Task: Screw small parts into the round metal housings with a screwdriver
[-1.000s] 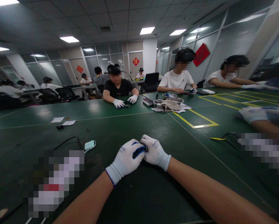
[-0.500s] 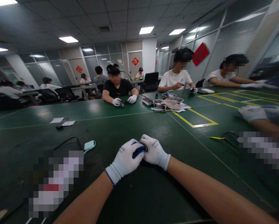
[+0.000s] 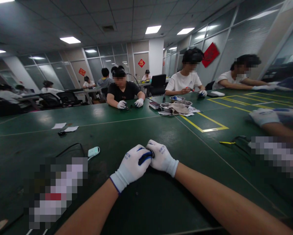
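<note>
My left hand (image 3: 135, 160) wears a white work glove with blue on the finger side, its fingers curled inward. My right hand (image 3: 162, 156), gloved the same way, meets it fingertip to fingertip. Between the two hands a sliver of a small dark, rounded part (image 3: 152, 153) shows; the gloves cover most of it, so its kind cannot be made out. Both hands are closed around it just over the green table (image 3: 107, 137). A tiny dark ring-like piece (image 3: 137, 194) lies on the table below my left hand.
To the left are a blurred-out strip (image 3: 60, 192), a black cable and a pale green-white device (image 3: 93, 152). Metal bowls (image 3: 166, 107) with a cloth (image 3: 179, 109) stand ahead. Across sits a person in black (image 3: 123, 89); a neighbour's gloved hand (image 3: 265, 117) reaches in at right.
Both my hands stay closed together on the small dark part, with hardly any shift. Across the table, the co-worker's gloved hands have moved slightly.
</note>
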A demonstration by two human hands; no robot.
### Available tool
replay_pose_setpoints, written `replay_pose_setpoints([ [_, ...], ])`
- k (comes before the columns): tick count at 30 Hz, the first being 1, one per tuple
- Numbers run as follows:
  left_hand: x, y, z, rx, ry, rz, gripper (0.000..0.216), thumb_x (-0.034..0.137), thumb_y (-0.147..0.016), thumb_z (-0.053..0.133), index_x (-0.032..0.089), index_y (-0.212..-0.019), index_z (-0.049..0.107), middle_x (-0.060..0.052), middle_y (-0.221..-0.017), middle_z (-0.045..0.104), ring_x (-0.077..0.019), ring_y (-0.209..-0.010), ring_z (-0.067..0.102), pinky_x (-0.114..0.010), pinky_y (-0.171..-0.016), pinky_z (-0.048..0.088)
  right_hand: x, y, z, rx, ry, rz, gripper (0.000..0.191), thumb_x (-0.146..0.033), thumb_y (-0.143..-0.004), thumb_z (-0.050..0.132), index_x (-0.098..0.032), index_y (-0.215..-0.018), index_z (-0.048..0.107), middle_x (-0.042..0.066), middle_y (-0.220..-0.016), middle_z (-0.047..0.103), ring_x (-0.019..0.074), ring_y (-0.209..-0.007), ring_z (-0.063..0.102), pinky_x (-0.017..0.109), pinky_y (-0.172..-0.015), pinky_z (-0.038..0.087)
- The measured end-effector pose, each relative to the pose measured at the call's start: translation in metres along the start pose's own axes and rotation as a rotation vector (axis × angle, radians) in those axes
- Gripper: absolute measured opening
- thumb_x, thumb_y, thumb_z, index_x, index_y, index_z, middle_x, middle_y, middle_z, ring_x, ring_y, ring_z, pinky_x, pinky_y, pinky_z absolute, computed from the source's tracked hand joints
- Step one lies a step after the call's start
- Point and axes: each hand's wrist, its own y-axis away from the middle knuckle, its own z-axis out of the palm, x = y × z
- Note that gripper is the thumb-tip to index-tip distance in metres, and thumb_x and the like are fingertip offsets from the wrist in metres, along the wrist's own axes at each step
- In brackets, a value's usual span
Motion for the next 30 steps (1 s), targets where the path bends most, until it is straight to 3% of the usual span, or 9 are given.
replay_pose_setpoints([
  [14,0.000,0.000,0.000,0.021,-0.014,0.010,0.016,0.021,-0.092,0.064,0.021,-0.105,0.075,-0.007,-0.104,0.071,-0.0206,-0.094,0.070,-0.035,-0.088,0.060,0.001,0.000,0.002,0.039,0.046,0.018,0.005,-0.023,-0.080,0.067,-0.021,-0.082,0.063,0.003,-0.089,0.061,0.0157,-0.069,0.058,0.029,-0.062,0.046],
  [20,-0.001,0.000,0.000,0.108,-0.002,0.042,0.023,0.022,-0.092,0.064,0.020,-0.114,0.070,-0.007,-0.108,0.069,-0.0217,-0.099,0.069,-0.037,-0.093,0.060,0.008,-0.003,0.005,0.153,-0.060,-0.044,0.018,-0.017,-0.086,0.061,-0.019,-0.103,0.066,0.007,-0.102,0.060,0.0203,-0.088,0.063,0.033,-0.077,0.054],
  [30,0.000,0.001,0.001,0.087,-0.058,0.057,0.023,0.022,-0.091,0.065,0.021,-0.114,0.070,-0.009,-0.114,0.065,-0.0224,-0.101,0.069,-0.038,-0.091,0.061,0.015,-0.004,0.012,0.165,-0.160,-0.016,0.016,-0.015,-0.085,0.065,-0.019,-0.101,0.065,0.009,-0.112,0.051,0.0232,-0.097,0.058,0.042,-0.086,0.055],
])
